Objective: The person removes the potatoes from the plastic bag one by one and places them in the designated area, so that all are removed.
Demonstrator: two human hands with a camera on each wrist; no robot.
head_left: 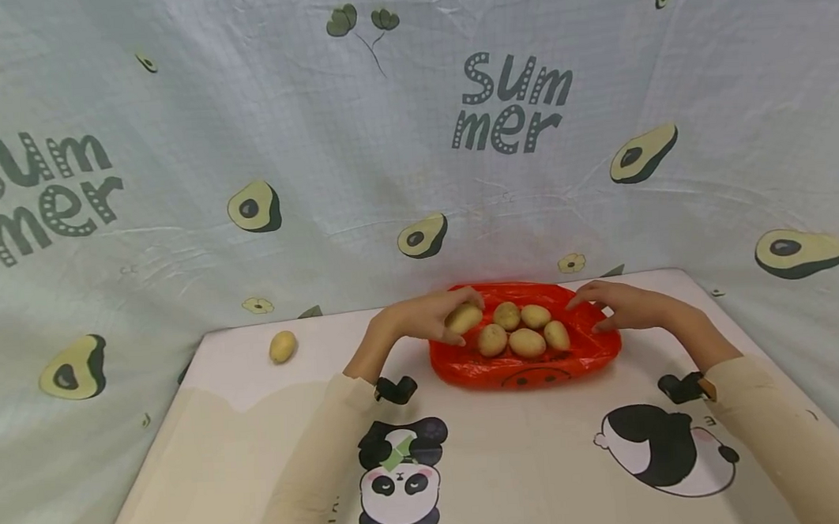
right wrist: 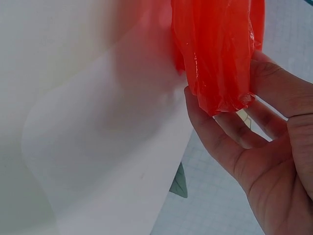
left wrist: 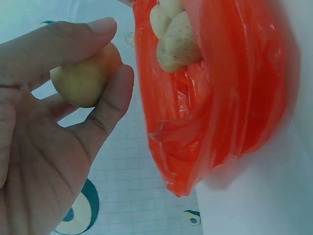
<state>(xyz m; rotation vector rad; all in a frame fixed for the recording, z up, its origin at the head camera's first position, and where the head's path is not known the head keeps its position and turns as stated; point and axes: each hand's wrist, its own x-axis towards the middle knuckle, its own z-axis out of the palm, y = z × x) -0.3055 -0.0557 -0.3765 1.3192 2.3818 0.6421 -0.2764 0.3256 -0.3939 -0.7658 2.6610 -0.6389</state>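
Observation:
A red plastic bag [head_left: 460,364] lies open near the far edge of the table, with several potatoes [head_left: 526,343] in it. Above the bag's left end, my left hand [head_left: 425,315] pinches one potato [left wrist: 80,83] between thumb and fingers. In the left wrist view that potato is apart from the bag. At the other end, my right hand [head_left: 635,306] has its thumb and fingers around the bag's right end; the right wrist view shows the red plastic [right wrist: 220,63] between them.
A single potato [head_left: 283,347] lies on the white table [head_left: 529,454] at the far left. Printed pandas decorate the tabletop. Behind the table hangs a pale cloth [head_left: 357,154] with avocado prints. Black straps with small devices [head_left: 396,390] sit at both wrists.

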